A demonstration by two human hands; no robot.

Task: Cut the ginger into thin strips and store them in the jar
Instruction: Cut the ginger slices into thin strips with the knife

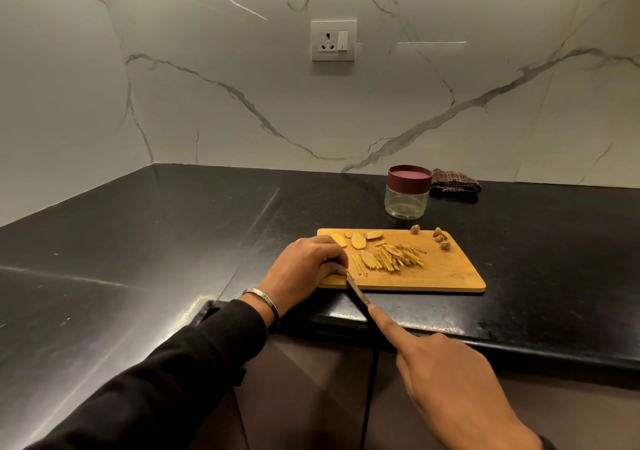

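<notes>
Centre frame, on the cutting board [446, 273]: ginger strips [394, 261]. Our right hand [450, 380] grips the knife [358, 292]; left hand [304, 269] curled, apparently pinning a piece. Jar [408, 195] capped, behind.

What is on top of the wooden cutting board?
On the cutting board lie thin ginger strips, a few uncut ginger slices and brown peel bits. The left hand rests on its near-left corner, so whatever lies under that hand is hidden.
</notes>
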